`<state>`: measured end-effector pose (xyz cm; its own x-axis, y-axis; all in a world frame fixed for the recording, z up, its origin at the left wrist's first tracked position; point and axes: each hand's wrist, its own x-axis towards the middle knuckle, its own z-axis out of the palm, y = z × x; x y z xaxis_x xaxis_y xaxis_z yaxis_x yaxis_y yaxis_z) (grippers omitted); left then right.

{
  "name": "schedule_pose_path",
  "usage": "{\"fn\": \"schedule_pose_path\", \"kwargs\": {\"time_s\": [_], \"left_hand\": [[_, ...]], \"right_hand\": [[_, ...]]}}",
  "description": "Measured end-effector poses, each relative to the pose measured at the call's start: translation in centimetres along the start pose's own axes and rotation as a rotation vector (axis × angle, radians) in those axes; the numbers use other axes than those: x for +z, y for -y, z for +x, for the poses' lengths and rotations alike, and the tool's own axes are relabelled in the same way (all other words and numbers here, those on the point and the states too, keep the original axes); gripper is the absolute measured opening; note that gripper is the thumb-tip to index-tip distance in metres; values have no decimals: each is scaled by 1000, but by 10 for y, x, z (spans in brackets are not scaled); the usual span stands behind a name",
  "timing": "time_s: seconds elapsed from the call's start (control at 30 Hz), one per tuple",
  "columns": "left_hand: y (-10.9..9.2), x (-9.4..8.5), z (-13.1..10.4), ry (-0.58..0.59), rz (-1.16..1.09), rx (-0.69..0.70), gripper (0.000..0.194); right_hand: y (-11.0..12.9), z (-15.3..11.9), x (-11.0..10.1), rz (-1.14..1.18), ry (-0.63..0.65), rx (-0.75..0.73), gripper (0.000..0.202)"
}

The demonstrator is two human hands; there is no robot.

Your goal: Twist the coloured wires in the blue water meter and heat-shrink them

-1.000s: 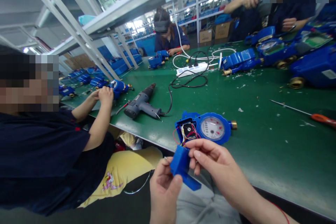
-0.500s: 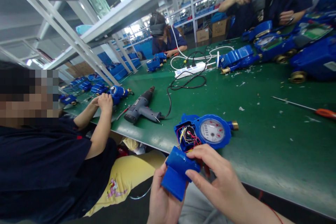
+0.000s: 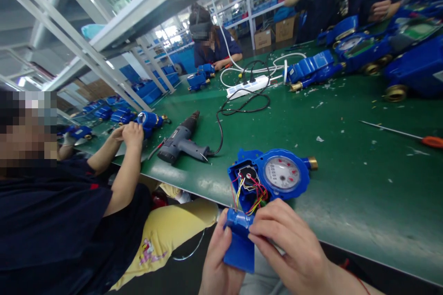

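Observation:
A blue plastic cover with a hinged-looking flap (image 3: pixel 240 252) is held in front of me at the table's edge. My left hand (image 3: pixel 218 256) grips it from the left and below, thumb on its side. On its right edge the fingertips of my right hand (image 3: pixel 294 242) are pinched. Just beyond lies a blue water meter (image 3: pixel 304 179), its round dial facing up and a brass fitting at its right end. Its open square housing (image 3: pixel 238 193) shows a dark round part. Red, yellow and white wires (image 3: pixel 258 200) run from there toward the cover.
A grey heat gun (image 3: pixel 183 140) lies left of the meter, its black cord reaching a white power strip (image 3: pixel 248 86). An orange-handled screwdriver (image 3: pixel 431 141) is at right. More blue meters (image 3: pixel 313 69) stand behind. A co-worker's arm (image 3: pixel 126 173) is close on my left.
The cover has been turned so its flap points more straight down toward me, and more wires show. My right hand has shifted lower, onto the cover's right edge.

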<state>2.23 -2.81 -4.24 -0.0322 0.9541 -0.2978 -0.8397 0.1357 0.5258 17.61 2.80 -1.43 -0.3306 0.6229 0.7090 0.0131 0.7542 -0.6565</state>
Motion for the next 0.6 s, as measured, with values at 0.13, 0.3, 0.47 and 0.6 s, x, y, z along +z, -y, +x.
{"fn": "schedule_pose_path", "kwargs": {"time_s": [0.13,0.3,0.47,0.6], "left_hand": [[-1,9,2,46,120,52,19],[-2,8,3,59,249,24,34],[-4,0,5,65,280,-1,37],[-4,0,5,76,276,-46,46]], "right_hand": [[0,11,-6,4,-19,101,15],[-2,26,-1,27,185,264,12],[-2,39,1,-25,354,513,16],[-2,56,-6,43,541,651,17]]}}
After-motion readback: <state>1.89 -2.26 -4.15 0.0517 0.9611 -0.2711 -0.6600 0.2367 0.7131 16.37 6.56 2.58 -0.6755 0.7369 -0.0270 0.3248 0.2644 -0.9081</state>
